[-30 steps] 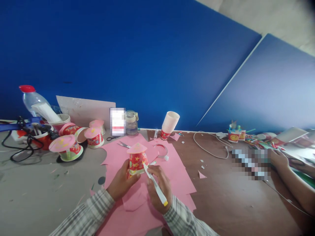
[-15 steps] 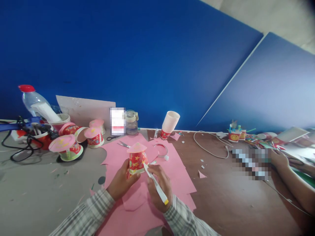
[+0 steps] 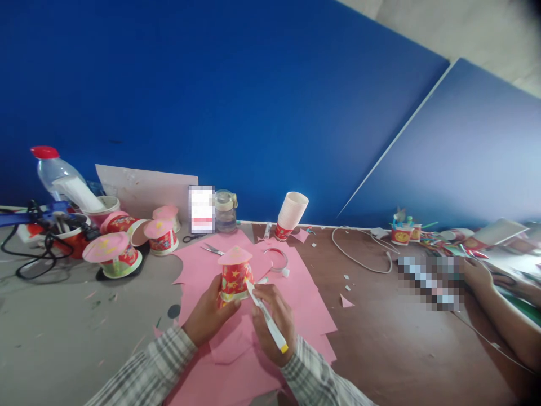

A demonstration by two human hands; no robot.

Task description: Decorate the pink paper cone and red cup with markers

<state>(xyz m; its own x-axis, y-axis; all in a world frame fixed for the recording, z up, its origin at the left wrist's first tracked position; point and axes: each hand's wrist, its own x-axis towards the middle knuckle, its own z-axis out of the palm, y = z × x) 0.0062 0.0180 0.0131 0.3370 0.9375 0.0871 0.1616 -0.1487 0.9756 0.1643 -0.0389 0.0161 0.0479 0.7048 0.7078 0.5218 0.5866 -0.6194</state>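
Observation:
My left hand [image 3: 207, 313] grips an upturned red patterned paper cup [image 3: 235, 280] that wears a pink paper cone as a lid. My right hand [image 3: 274, 327] is closed round a white marker with a yellow end [image 3: 267, 317], its tip touching the cup's right side. Both hands work above sheets of pink paper [image 3: 304, 293] spread on the table.
Several finished pink-capped cups [image 3: 113, 255] stand at left by a water bottle [image 3: 57, 172] and a black cable. Scissors [image 3: 211, 248], a jar [image 3: 225, 211], stacked white cups [image 3: 291, 211] and a tape ring lie behind. Another person's arm [image 3: 502, 316] rests at right.

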